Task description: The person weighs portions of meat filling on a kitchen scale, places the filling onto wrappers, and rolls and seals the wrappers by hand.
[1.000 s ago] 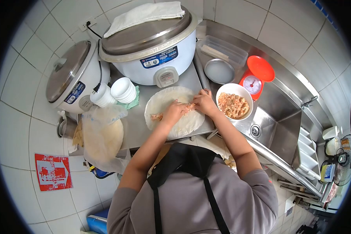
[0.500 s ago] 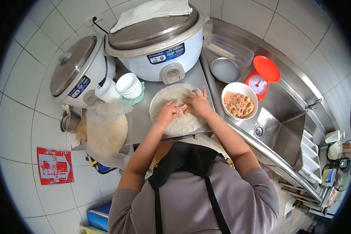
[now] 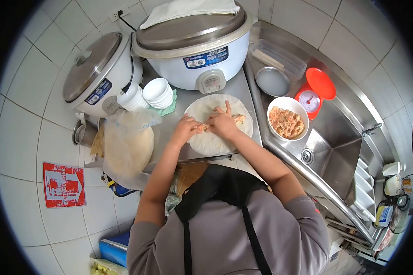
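Observation:
A round, thin white wrapper sheet [image 3: 211, 145] lies flat on the steel counter. Across its middle runs a strip of pinkish ground meat filling [image 3: 239, 119]. My left hand [image 3: 185, 130] is at the strip's left end, fingers curled together on the meat. Just right of it, my right hand [image 3: 223, 123] presses the strip with bent fingers, one finger raised; its palm side is hidden. To the right, a white bowl [image 3: 303, 106] holds more of the meat mixture. More round wrappers [image 3: 131, 151] lie under clear plastic to the left.
Behind the wrapper stand a large rice cooker [image 3: 179, 75] and a smaller rice cooker [image 3: 101, 75]. Stacked white cups [image 3: 157, 94] sit in front of them. On the right are a round metal pan [image 3: 272, 81], a red scale [image 3: 309, 101] and a steel sink [image 3: 330, 149].
My hands have shifted left along the filling, my left hand now at its left end. The meat is spread into a longer strip, its right part uncovered. The view has shifted slightly.

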Available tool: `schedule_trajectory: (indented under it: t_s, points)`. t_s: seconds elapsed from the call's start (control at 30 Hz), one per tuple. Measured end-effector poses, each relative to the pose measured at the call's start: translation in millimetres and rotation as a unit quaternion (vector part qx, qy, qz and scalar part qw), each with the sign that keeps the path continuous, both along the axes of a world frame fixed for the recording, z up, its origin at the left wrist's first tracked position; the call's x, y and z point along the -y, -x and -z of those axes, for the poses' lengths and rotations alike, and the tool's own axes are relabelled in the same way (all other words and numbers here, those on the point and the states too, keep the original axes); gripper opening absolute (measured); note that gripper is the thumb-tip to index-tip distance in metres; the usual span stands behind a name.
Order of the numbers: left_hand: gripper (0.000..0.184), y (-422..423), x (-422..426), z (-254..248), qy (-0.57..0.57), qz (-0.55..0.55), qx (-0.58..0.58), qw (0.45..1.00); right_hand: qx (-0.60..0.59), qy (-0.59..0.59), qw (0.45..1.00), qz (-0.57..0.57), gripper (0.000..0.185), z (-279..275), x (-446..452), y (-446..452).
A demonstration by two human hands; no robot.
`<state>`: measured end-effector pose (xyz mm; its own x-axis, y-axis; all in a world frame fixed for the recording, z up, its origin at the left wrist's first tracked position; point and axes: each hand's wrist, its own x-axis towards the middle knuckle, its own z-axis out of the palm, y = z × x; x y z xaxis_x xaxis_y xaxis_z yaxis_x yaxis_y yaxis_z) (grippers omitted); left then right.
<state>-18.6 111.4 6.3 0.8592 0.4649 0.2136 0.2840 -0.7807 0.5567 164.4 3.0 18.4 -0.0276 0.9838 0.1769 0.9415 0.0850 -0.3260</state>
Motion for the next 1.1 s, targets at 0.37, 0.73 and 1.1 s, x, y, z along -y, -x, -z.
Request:
schedule_trajectory:
  t_s: [0.37,0.73,1.1]
  points:
    - [0.045,20,-10,3,0.018,0.016,0.016,1.000,0.008,-0.019,0.999,0.035,0.032,5,19,-41]
    - [0.040,9,-7,22,-0.007,-0.013,0.054,0.998,-0.033,-0.018,0.996,0.080,0.033,2,38,-60]
    - [0.052,21,7,-1,0.012,-0.055,0.055,0.997,-0.050,-0.016,0.995,0.084,0.040,-1,52,-80]
